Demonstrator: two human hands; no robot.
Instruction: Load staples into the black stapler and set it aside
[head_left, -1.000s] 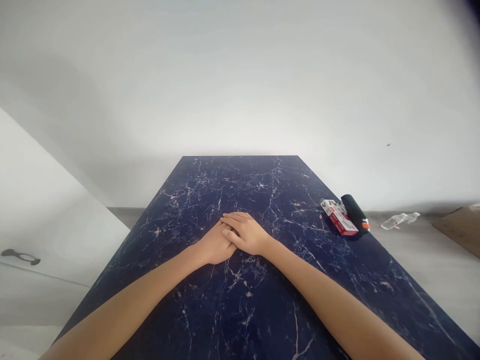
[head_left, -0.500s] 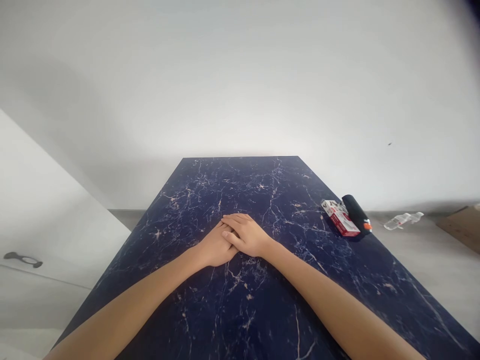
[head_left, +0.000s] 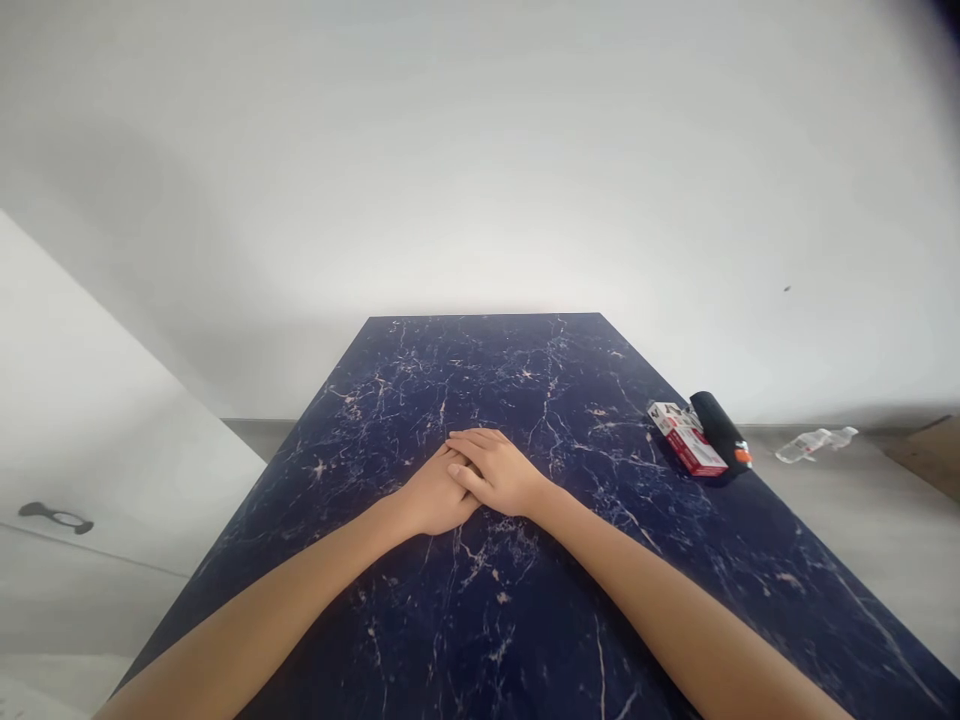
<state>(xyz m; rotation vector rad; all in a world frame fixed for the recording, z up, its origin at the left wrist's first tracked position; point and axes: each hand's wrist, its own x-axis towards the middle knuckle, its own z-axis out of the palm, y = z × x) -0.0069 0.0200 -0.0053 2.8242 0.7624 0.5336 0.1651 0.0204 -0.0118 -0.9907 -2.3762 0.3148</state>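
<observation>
My left hand [head_left: 431, 497] lies flat on a dark blue, marble-patterned table [head_left: 517, 640], palm down. Across its fingers rests my right hand [head_left: 499, 475], its fingers stretched out and its thumb pointing left. The right hand covers most of the left hand's fingers. No object shows in either hand. Both forearms reach in from the bottom corners.
At the table's right edge are a red and white box [head_left: 690, 440] and a black cylinder [head_left: 716, 425] with an orange patch. Beyond that edge, clear plastic bottles [head_left: 814, 445] and a cardboard box [head_left: 937, 455] lie lower down. A white door with a dark handle [head_left: 56, 517] stands left.
The whole view has shifted slightly, so everything sits a little further right. My hands keep the same stacked pose on the table.
</observation>
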